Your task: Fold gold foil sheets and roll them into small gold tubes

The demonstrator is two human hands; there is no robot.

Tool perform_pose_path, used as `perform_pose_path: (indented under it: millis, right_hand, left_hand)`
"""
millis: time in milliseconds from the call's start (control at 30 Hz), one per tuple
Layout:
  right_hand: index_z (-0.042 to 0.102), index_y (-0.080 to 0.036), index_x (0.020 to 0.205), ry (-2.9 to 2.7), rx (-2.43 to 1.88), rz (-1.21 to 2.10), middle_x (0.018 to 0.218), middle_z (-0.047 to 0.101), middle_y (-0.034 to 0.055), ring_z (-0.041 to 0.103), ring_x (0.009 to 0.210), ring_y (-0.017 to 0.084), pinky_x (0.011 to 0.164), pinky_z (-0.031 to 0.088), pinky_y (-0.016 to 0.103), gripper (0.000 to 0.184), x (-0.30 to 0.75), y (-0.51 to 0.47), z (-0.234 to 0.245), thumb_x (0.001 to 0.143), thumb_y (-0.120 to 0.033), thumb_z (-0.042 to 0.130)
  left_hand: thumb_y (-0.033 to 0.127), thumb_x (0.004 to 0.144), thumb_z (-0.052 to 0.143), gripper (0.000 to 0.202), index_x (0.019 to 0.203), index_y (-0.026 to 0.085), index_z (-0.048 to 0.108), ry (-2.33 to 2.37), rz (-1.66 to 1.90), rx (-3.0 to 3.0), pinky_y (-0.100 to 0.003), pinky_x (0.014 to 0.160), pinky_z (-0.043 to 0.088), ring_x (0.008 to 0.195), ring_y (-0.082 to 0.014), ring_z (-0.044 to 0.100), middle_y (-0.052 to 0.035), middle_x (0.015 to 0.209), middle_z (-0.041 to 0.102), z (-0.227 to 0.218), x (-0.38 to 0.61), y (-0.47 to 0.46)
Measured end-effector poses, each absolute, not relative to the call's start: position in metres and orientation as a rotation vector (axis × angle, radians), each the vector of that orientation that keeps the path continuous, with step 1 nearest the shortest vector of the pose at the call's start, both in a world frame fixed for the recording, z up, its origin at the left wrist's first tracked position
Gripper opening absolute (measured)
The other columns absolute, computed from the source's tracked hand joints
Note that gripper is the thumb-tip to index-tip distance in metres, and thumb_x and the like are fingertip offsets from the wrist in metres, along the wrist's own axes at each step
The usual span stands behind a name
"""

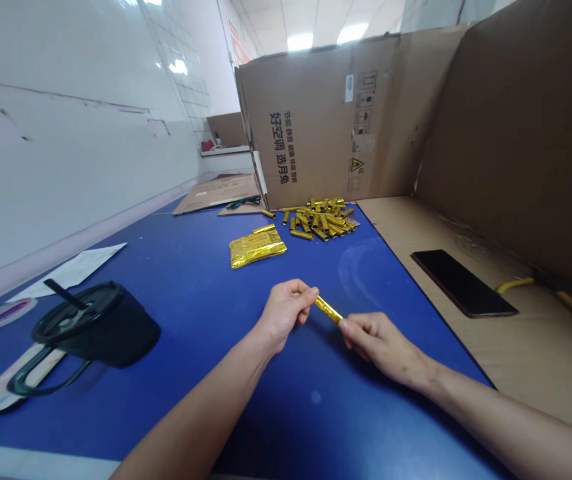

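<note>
Currently, the left hand (282,313) and right hand (383,347) grasp opposite ends of a slim gold foil tube (329,309) above a flat blue mat (191,287); similar tubes (319,219) lie heaped at its far edge.

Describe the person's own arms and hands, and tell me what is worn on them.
The left forearm and right forearm are bare, with no sleeve in view. The left hand and right hand wear no gloves, and no watch, bracelet or ring shows on either.
</note>
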State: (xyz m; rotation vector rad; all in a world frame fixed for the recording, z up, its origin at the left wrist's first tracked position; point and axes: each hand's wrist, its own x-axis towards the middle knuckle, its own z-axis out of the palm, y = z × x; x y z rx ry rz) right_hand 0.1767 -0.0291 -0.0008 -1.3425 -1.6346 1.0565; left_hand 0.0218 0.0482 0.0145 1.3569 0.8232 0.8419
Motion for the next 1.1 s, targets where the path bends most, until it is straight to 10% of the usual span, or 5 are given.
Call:
perform_pose_path:
  millis: [833,1100]
  right_hand:
    - [0.049,-0.017,0.057,-1.496,-1.294,1.228,0.038,0.034,-0.0081,0.025,0.035,0.005,0.035,0.017,0.019,0.041,0.173,-0.03,0.001,0.08,-0.05,0.041]
    - [0.048,-0.017,0.055,-1.29,-1.32,0.989,0.036,0.039,-0.0069,0.028,0.034,0.005,0.035,0.018,0.02,0.036,0.203,-0.012,0.013,0.076,-0.046,0.05]
  left_hand:
    - [0.028,0.054,0.073,0.028,0.056,0.013,0.05,0.771,0.968,1.041,-0.016,0.04,0.031,0.04,-0.0036,0.042,0.0055,0.047,0.047,0.021,0.027,0.043]
    - [0.033,0.063,0.066,0.026,0.059,0.013,0.05,0.743,0.532,1.448,-0.017,0.039,0.034,0.038,-0.0062,0.047,0.0006,0.05,0.055,0.016,0.022,0.041]
